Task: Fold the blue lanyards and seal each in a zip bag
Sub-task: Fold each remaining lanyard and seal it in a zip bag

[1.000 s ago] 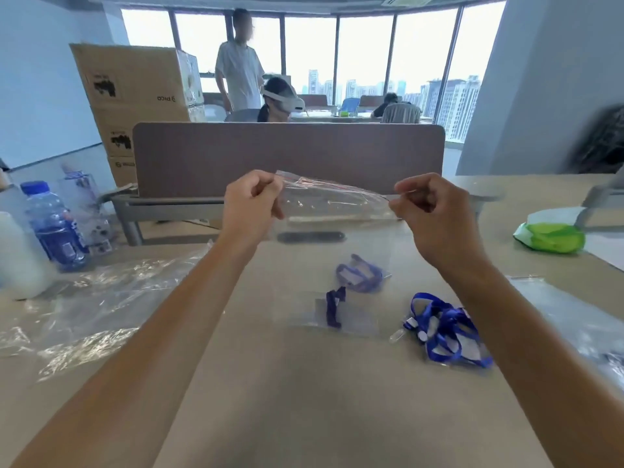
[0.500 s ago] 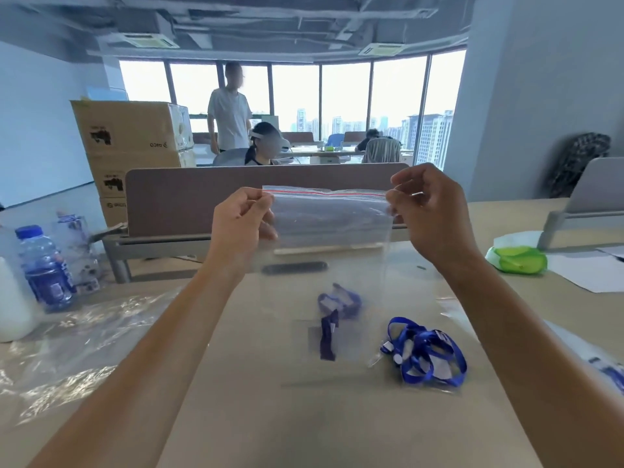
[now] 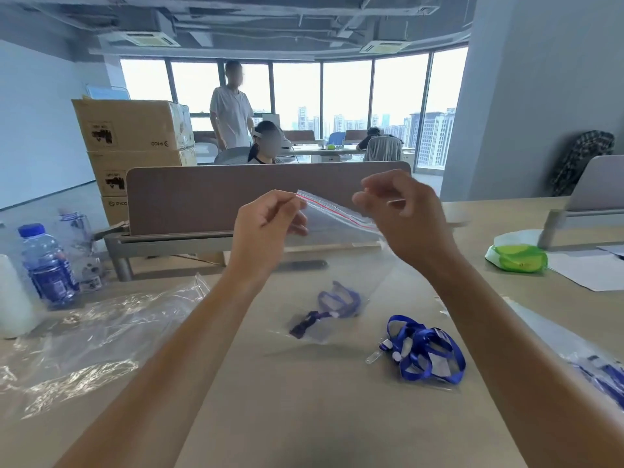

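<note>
I hold a clear zip bag [image 3: 341,251] with a red seal line up over the table. My left hand [image 3: 266,228] pinches its top left corner. My right hand [image 3: 401,214], blurred, grips the seal's right end, which sits lower, so the top edge slants down to the right. A folded blue lanyard [image 3: 334,302] lies in the bottom of the hanging bag, its dark clip at the lower left. A second, loose blue lanyard [image 3: 425,352] with a clear clip rests on the table to the right of the bag.
Crumpled clear plastic [image 3: 84,339] covers the table's left side, beside a water bottle [image 3: 47,265]. More bagged lanyards [image 3: 601,369] lie at the right edge. A green pack [image 3: 516,258] and paper [image 3: 587,268] sit far right. A brown divider [image 3: 202,197] closes off the back.
The bag's top edge was level and stretched wide; now it slants down to the right, with my right hand closer to my left. The view has tilted up.
</note>
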Tool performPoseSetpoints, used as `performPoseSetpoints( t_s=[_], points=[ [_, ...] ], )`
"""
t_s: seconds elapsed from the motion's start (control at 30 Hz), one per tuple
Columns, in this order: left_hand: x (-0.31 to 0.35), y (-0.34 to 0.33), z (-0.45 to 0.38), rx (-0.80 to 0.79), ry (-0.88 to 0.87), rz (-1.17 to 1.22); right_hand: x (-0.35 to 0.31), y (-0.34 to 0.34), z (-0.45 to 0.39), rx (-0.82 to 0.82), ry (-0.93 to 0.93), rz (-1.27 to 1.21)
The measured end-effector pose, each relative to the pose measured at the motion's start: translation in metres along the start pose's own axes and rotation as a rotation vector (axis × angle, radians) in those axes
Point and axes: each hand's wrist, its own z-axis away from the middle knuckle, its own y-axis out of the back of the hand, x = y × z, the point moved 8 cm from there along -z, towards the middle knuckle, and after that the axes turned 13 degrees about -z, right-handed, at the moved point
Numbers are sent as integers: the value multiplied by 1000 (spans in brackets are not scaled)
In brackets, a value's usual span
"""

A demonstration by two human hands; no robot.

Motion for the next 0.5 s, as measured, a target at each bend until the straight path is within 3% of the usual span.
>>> performPoseSetpoints(
  t_s=[0.13,0.5],
  points=[
    [12,2,9,-13,-98,-102,-10,-46,5,-335,0,-35],
    [22,31,19,66,-85,-229,-18,-70,6,-350,10,-182]
  ],
)
